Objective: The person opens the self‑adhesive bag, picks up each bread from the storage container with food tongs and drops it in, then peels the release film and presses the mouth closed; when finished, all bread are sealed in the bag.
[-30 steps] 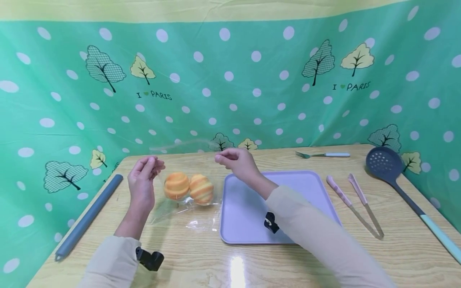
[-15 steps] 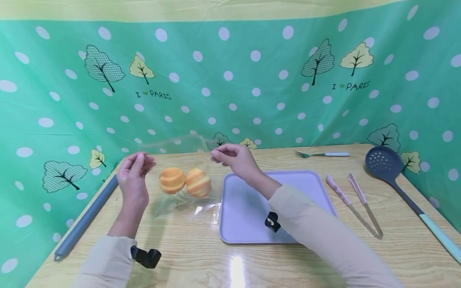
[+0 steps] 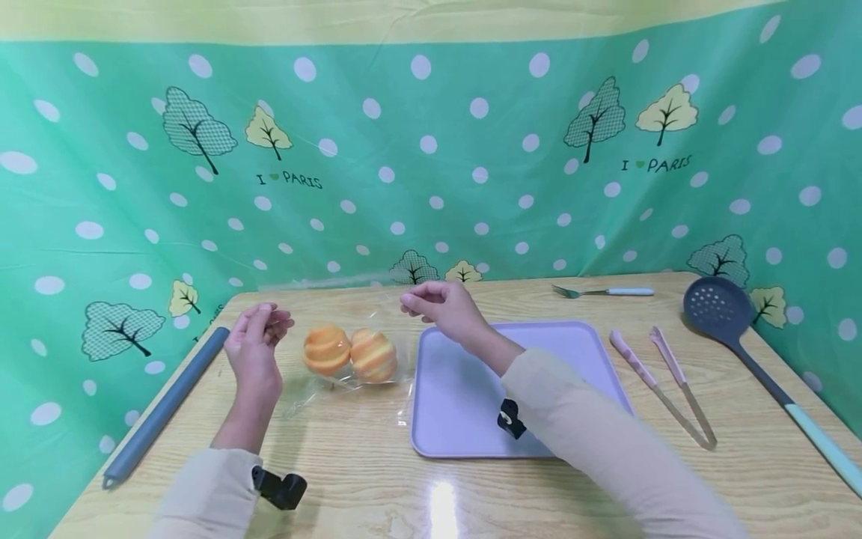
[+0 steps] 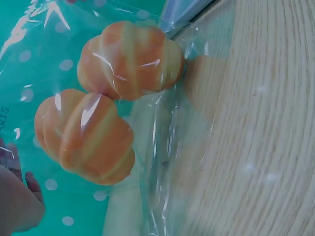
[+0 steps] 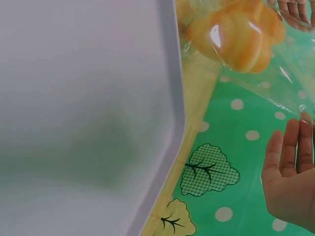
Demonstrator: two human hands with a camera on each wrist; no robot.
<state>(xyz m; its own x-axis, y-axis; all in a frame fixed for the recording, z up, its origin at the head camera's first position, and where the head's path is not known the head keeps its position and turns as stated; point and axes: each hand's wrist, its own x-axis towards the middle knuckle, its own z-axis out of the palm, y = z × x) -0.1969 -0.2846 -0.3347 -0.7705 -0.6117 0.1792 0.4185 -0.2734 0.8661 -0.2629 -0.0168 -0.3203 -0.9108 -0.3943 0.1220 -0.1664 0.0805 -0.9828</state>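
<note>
Green curtain (image 3: 465,217) beyond right hand (image 3: 446,308) and left hand (image 3: 256,343); purple tray (image 3: 461,400) just beside the right. Pinches clear bag (image 3: 346,383) at opposite edges, one per hand, apparently to spread it, bread rolls (image 3: 327,350) inside, between both.

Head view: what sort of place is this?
Probably a staged tabletop set: a dotted cloth backdrop hangs behind a table laid with a tray, tongs and a slotted ladle.

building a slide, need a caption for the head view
Left hand and right hand hold a clear plastic bag of two bread rolls beside a lavender tray.
</note>
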